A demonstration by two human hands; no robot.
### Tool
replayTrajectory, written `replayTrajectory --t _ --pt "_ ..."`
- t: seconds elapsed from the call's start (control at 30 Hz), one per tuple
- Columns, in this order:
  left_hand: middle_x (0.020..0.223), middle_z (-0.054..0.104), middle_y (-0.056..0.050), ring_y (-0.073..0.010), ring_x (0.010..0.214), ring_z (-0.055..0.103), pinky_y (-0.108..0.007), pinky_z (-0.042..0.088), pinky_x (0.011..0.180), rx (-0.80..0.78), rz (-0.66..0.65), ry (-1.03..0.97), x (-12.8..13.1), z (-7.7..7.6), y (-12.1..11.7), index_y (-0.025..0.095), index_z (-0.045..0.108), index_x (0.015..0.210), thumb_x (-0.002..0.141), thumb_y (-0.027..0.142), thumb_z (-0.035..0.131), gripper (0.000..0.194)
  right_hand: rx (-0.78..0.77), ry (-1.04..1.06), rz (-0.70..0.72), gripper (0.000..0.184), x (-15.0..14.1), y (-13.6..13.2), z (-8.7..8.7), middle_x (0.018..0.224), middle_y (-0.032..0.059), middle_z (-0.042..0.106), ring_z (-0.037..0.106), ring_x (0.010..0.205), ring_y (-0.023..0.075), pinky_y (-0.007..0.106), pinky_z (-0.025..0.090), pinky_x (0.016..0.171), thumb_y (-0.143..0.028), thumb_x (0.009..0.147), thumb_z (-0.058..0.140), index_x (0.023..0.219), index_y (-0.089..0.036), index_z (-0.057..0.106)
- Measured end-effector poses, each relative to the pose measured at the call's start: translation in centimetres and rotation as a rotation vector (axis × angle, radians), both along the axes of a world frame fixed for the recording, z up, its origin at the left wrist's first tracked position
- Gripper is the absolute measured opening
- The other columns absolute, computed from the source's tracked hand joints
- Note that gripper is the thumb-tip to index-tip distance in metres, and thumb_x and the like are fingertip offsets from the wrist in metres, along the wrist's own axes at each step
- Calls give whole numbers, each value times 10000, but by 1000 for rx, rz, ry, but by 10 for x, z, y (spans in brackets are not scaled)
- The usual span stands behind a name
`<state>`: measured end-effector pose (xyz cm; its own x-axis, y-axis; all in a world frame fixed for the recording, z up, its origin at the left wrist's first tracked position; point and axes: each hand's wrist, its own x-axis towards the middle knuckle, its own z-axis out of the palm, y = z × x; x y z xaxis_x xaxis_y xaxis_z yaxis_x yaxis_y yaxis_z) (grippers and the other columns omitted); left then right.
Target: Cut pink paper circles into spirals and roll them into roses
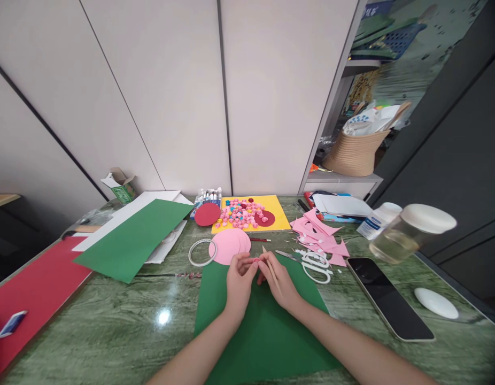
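My left hand [238, 280] and my right hand [280, 282] meet above a green sheet of paper [267, 342]. Their fingertips pinch a small rolled piece of pink paper [255, 260], mostly hidden by the fingers. A thin wooden stick [273, 275] also lies in my right hand, its tip poking out past the fingers. Just beyond my left hand is a stack of pink paper circles [227, 246], with a silver-grey ring [190, 255] overlapping its left side. White-handled scissors [316, 266] rest to the right of my right hand, and a dark red pencil [260, 239] lies behind.
Many little paper rolls [239, 213] cover a yellow sheet [279, 206] at the back, beside a red circle [207, 214]. Pink scraps [317, 235] lie right. A phone [387, 297], a white mouse [435, 302] and a lidded jar [400, 235] stand farther right; green paper [139, 240] lies left.
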<state>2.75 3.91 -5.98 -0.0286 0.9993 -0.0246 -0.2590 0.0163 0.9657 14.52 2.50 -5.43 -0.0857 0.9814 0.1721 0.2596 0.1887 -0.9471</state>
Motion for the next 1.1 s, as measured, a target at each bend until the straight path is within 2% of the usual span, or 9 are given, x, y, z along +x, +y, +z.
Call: replayTrajectory --t 0.57,0.83,1.1 --pt "776 618 -18 -143 750 605 -283 469 727 24 15 -23 0 0 -2 170 506 907 681 298 689 318 -16 46 38 272 1 0 2 610 -42 554 560 549 129 241 410 584 -443 911 379 814 -211 483" --pt "804 604 -28 -144 787 586 -276 455 751 33 14 19 0 0 -1 162 529 892 689 292 687 288 -13 22 7 265 1 0 0 592 -46 548 559 554 135 244 394 588 -448 912 382 886 -211 497" --pt "759 573 0 -124 716 566 -258 444 700 38 7 23 -1 2 -2 171 498 913 717 277 651 271 -21 35 64 290 0 0 4 682 -31 582 551 557 108 226 404 587 -445 913 384 816 -200 504"
